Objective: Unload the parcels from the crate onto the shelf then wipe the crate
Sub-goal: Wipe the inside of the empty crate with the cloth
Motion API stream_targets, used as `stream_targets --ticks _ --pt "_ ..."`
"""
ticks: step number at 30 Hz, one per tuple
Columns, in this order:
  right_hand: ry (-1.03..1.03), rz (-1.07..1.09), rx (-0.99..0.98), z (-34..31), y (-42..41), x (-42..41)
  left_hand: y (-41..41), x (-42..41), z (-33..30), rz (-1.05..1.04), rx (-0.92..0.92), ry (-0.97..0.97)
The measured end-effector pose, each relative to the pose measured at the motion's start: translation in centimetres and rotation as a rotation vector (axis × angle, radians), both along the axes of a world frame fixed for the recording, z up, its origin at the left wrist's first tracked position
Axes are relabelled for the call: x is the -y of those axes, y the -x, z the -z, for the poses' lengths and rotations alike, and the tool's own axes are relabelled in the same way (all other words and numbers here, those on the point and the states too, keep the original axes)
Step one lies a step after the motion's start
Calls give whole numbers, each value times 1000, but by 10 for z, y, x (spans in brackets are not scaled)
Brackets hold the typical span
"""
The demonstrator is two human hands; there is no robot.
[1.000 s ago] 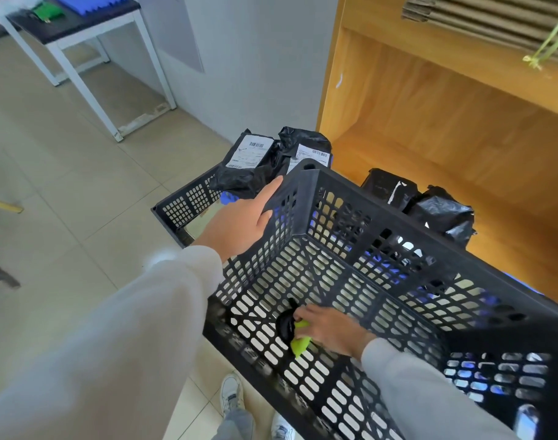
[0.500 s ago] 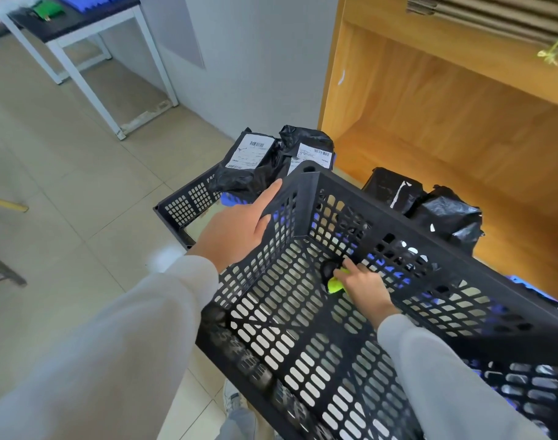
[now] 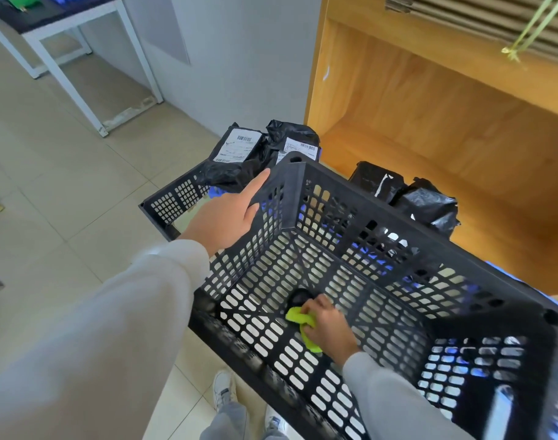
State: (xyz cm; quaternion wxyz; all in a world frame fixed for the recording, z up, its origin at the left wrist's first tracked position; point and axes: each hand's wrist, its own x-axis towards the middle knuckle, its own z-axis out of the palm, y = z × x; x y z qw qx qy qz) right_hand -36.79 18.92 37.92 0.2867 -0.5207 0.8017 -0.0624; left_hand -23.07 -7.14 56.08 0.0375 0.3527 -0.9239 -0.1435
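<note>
A black perforated crate (image 3: 360, 192) fills the centre of the view, tilted toward me, with no parcels inside. My left hand (image 3: 230, 214) grips its left rim near the far corner. Inside it, my right hand (image 3: 326, 327) clutches a yellow-green cloth (image 3: 298, 317) and presses it on the crate floor. Two black parcels (image 3: 427, 204) lie on the wooden shelf (image 3: 493, 198) just behind the crate. Two more black parcels with white labels (image 3: 239, 150) lie in a second black crate (image 3: 176, 201) to the left.
The wooden shelf unit has an upper board holding bundled cardboard (image 3: 481, 17) tied with green string. A grey wall (image 3: 239, 58) stands to its left. A white-legged table (image 3: 68, 33) is at the far left on the tiled floor. My shoes (image 3: 226, 392) show below the crate.
My right hand with the cloth has slid from the crate's far side back toward me along the floor. The left hand keeps its grip on the rim.
</note>
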Motion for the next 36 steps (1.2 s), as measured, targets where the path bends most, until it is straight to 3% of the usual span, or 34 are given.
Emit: stream_targets --ticks 11,21,27,36 --pt "44 -416 206 8 -37 -36 0 1 1 9 -14 -60" --pt "-20 -874 26 -10 9 -24 0 3 0 5 -20 -79" --pt "7 -782 -122 -12 54 -14 1 5 4 11 -33 -83" --pt "-43 -392 -472 -10 114 8 2 4 2 11 -33 -65"
